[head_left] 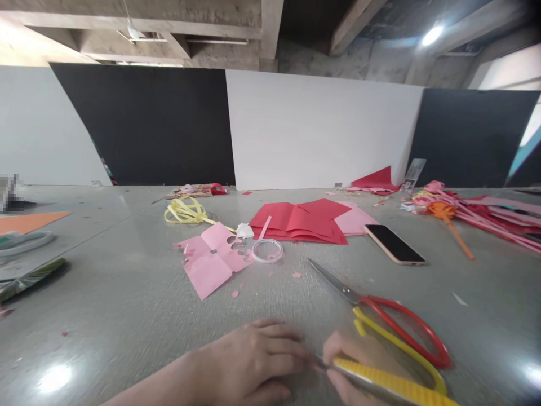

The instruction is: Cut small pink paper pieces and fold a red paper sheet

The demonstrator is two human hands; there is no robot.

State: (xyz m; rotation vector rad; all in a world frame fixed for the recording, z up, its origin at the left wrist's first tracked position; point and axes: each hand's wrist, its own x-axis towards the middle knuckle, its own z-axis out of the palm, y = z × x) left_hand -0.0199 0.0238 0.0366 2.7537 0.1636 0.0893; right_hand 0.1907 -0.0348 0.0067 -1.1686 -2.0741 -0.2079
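Note:
In the head view, my right hand (pixel 359 355) is closed around a yellow utility knife (pixel 380 378) with a ridged handle and a metal strip. Its dark tip points left, towards the fingertips of my left hand (pixel 257 358). My left hand lies low over the table, its fingers together and bent; whatever is under them is hidden, though a small pinkish bit shows at the tips. Just beyond my right hand lie scissors (pixel 346 293), one handle red and the other yellow, blades pointing to the far left.
Pink cut paper (pixel 211 259), a white tape ring (pixel 267 260) and red paper sheets (pixel 296 220) lie ahead. A phone (pixel 395 243) rests to the right, near a pink ribbon bundle (pixel 456 200). Yellow ribbon (pixel 186 210) is coiled farther left. Panels (pixel 321 129) stand behind.

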